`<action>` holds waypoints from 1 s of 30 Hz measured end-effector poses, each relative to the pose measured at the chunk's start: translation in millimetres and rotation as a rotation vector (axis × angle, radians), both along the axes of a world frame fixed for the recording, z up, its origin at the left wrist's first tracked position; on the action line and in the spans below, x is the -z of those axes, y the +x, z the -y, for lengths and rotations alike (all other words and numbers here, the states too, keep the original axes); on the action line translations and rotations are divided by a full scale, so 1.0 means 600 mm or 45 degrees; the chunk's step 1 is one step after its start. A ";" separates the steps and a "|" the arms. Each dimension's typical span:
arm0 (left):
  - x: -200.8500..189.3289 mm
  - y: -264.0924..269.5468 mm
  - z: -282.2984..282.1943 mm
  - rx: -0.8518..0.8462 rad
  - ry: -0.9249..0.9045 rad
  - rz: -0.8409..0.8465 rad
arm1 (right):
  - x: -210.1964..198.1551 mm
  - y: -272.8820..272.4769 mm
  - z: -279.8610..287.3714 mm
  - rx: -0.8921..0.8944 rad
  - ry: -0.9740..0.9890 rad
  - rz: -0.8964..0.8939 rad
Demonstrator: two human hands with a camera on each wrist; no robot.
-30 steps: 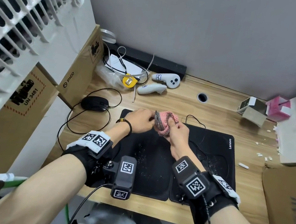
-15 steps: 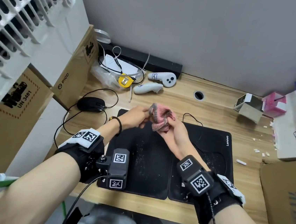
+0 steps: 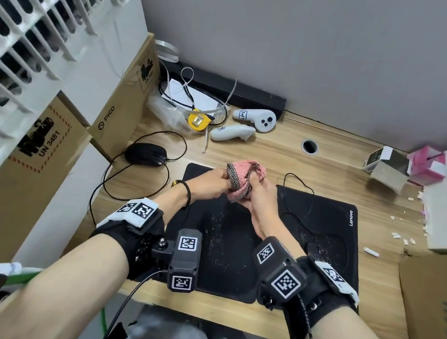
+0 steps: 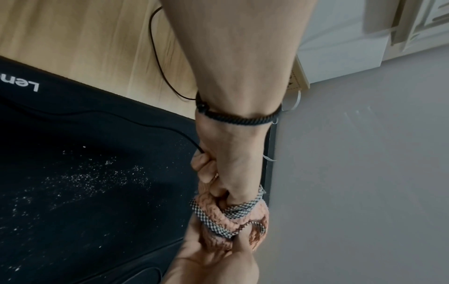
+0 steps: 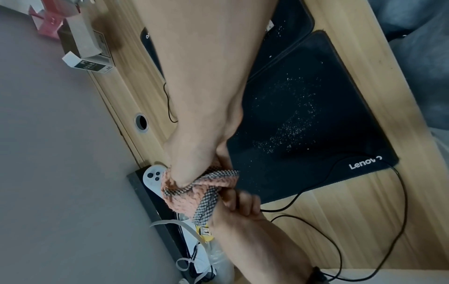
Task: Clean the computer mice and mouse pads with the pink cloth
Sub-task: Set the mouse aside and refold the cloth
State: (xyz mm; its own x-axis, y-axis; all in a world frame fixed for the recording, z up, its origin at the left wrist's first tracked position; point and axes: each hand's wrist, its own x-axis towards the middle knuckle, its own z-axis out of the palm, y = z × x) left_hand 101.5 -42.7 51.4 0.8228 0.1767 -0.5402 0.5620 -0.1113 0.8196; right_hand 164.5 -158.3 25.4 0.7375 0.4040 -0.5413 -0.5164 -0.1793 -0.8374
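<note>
- Pink cloth (image 3: 244, 181), edged with a black-and-white checked band, is bunched between our two hands, held up above the far edge of the mouse pads; a second ago it sat lower, and half a second ago we already had it lifted.
- Our left hand (image 3: 210, 183) has its fingers curled into one side of the bundle, and our right hand (image 3: 260, 198) grips the other side from below and behind, thumb pressed into the folds.
- A thin black cable runs up into the bundle in the left wrist view, so we judge a mouse is wrapped inside and being rubbed; the mouse itself is hidden, so we cannot be sure.
- Between the earlier frames and now the cloth has turned in our grip: the checked band has swung round to the left face of the wad, which suits a twisting, wiping motion.
- Both black mouse pads (image 3: 231, 242) lie side by side on the desk (image 3: 270, 157), each dusted with pale specks, so they look not yet wiped.
- The second black mouse (image 3: 146, 154) rests on the desk left of the pads, well apart from our hands, cable looping beside it, seemingly untouched.
</note>
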 end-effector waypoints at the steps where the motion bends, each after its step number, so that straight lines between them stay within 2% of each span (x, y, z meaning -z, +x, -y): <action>1: -0.005 0.001 0.001 0.016 0.005 0.017 | 0.000 0.001 -0.001 0.035 0.007 -0.022; 6: -0.007 0.011 0.000 0.038 0.075 0.034 | -0.007 0.003 -0.002 0.121 0.089 -0.201; 11: -0.013 0.007 -0.003 0.075 0.184 -0.054 | -0.006 0.000 0.016 0.000 0.142 -0.207; 15: -0.005 0.006 0.002 0.128 0.185 -0.080 | -0.013 0.015 0.020 0.038 0.054 -0.173; 21: -0.020 0.013 0.008 0.178 0.128 0.029 | -0.006 0.033 0.039 0.137 -0.119 -0.159; 23: -0.019 0.006 0.000 0.200 0.176 0.059 | -0.007 0.044 0.053 0.230 -0.069 -0.191; 30: -0.016 -0.003 0.006 -0.012 0.033 0.055 | -0.015 0.042 0.072 0.235 0.264 -0.444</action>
